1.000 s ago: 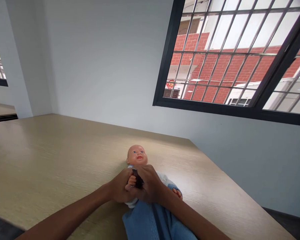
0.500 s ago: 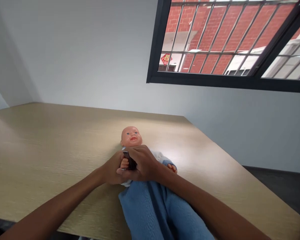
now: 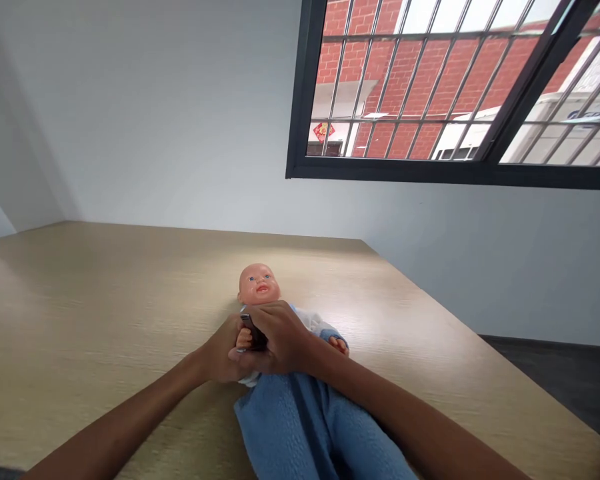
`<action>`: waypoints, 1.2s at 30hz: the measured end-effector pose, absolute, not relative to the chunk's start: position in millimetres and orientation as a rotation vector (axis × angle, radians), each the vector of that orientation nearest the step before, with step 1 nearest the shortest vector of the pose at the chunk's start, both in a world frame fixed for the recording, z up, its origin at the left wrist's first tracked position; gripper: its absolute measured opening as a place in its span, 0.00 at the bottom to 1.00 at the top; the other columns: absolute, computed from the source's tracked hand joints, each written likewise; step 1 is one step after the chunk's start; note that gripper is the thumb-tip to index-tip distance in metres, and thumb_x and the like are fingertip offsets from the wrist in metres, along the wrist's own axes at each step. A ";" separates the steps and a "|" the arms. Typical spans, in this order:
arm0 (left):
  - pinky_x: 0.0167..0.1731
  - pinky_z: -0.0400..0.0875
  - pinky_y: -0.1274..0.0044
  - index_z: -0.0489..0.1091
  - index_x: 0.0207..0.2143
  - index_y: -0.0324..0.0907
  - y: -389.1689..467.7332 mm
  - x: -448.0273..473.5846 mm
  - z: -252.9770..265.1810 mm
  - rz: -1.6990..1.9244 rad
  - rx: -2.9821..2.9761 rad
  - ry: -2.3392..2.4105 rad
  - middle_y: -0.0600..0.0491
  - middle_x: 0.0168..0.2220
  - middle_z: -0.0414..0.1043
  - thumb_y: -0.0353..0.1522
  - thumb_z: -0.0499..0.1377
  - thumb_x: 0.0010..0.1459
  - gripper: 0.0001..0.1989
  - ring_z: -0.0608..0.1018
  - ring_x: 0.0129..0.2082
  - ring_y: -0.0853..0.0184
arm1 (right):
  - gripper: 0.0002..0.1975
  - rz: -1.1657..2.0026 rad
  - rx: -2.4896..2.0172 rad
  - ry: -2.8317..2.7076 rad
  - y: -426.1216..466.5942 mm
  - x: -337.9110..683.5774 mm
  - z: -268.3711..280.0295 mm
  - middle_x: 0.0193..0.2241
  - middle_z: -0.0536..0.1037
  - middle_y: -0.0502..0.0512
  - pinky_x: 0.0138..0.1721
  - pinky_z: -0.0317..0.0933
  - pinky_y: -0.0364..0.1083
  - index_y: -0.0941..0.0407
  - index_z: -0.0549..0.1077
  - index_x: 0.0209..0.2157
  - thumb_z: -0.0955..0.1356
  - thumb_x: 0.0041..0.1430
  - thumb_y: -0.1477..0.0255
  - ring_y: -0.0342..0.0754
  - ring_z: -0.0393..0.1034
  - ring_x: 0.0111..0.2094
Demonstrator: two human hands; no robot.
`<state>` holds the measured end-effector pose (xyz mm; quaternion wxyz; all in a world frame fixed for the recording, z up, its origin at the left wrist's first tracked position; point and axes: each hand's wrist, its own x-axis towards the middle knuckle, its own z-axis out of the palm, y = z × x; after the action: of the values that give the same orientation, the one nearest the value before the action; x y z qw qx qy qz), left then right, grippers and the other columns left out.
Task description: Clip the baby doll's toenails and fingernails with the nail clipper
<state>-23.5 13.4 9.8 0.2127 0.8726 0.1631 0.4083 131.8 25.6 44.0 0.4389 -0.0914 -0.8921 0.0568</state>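
A baby doll (image 3: 259,284) lies on its back on the table, its head toward the far side, in a white top and blue trousers. My left hand (image 3: 221,351) is closed around the doll's arm on the left, and the small doll hand (image 3: 244,339) pokes out between my hands. Pinched in my right hand (image 3: 286,339) is a dark nail clipper (image 3: 253,331) with a silvery end, right beside the doll's fingers. My hands touch each other over the doll's chest and hide most of it. Whether the clipper's jaws touch a doll finger, I cannot tell.
The light wooden table (image 3: 130,287) reaches to the pale wall (image 3: 180,120); its right edge runs diagonally down to dark floor (image 3: 545,373). A dark-framed window (image 3: 430,170) with metal bars is at the upper right. The doll's other hand (image 3: 338,345) lies beside my right forearm.
The whole view has shifted slightly, so everything sits a little lower and further left. Both hands keep the same hold on the doll and the nail clipper.
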 end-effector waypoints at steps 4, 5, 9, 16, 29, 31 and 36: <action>0.26 0.63 0.83 0.62 0.27 0.36 10.5 -23.2 10.4 1.164 2.394 0.416 0.55 0.26 0.65 0.23 0.52 0.50 0.02 0.70 0.26 0.74 | 0.25 0.125 -0.245 -2.231 25.2 132.7 43.9 0.20 0.61 0.45 0.23 0.43 0.43 0.56 0.58 0.25 0.64 0.65 0.51 0.40 0.51 0.20; 0.26 0.62 0.83 0.61 0.27 0.36 9.9 -23.3 9.8 1.169 2.382 0.421 0.56 0.26 0.65 0.23 0.52 0.49 0.02 0.69 0.25 0.74 | 0.25 0.119 -0.248 -2.233 25.2 132.9 43.8 0.20 0.61 0.45 0.24 0.43 0.43 0.56 0.58 0.25 0.64 0.65 0.51 0.40 0.51 0.21; 0.23 0.60 0.84 0.61 0.28 0.36 9.8 -24.2 6.1 1.168 2.318 0.453 0.56 0.25 0.62 0.23 0.52 0.49 0.03 0.65 0.24 0.76 | 0.25 0.109 -0.260 -2.231 25.8 132.6 42.1 0.20 0.61 0.45 0.23 0.43 0.43 0.56 0.57 0.25 0.64 0.64 0.50 0.40 0.51 0.21; 0.26 0.63 0.82 0.63 0.29 0.36 12.4 -25.3 3.4 1.148 2.291 0.445 0.54 0.27 0.65 0.24 0.53 0.46 0.04 0.68 0.27 0.73 | 0.26 0.100 -0.276 -2.245 29.1 131.6 36.8 0.20 0.62 0.46 0.23 0.42 0.44 0.55 0.57 0.25 0.63 0.64 0.48 0.41 0.53 0.20; 0.28 0.64 0.80 0.63 0.33 0.36 10.7 -27.1 3.0 1.144 2.253 0.479 0.55 0.28 0.66 0.25 0.54 0.46 0.09 0.69 0.28 0.71 | 0.25 0.105 -0.281 -2.229 24.6 132.2 41.9 0.19 0.61 0.45 0.23 0.42 0.44 0.55 0.57 0.24 0.63 0.64 0.50 0.41 0.52 0.20; 0.27 0.64 0.80 0.63 0.33 0.36 10.9 -27.9 2.2 1.121 2.250 0.485 0.55 0.29 0.66 0.24 0.53 0.46 0.09 0.68 0.28 0.72 | 0.25 0.102 -0.282 -2.234 24.7 132.3 41.4 0.19 0.61 0.46 0.24 0.42 0.44 0.55 0.57 0.25 0.63 0.64 0.50 0.41 0.52 0.20; 0.26 0.63 0.81 0.63 0.34 0.36 11.5 -28.0 1.3 1.124 2.244 0.497 0.55 0.29 0.66 0.24 0.53 0.45 0.10 0.67 0.27 0.73 | 0.26 0.088 -0.306 -2.258 25.2 132.2 40.7 0.19 0.62 0.46 0.24 0.44 0.44 0.55 0.57 0.24 0.62 0.65 0.48 0.41 0.54 0.20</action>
<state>-28.0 11.5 1.3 0.2873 0.8402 0.1859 0.4207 132.2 25.2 40.7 0.4174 -0.1218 -0.8998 0.0349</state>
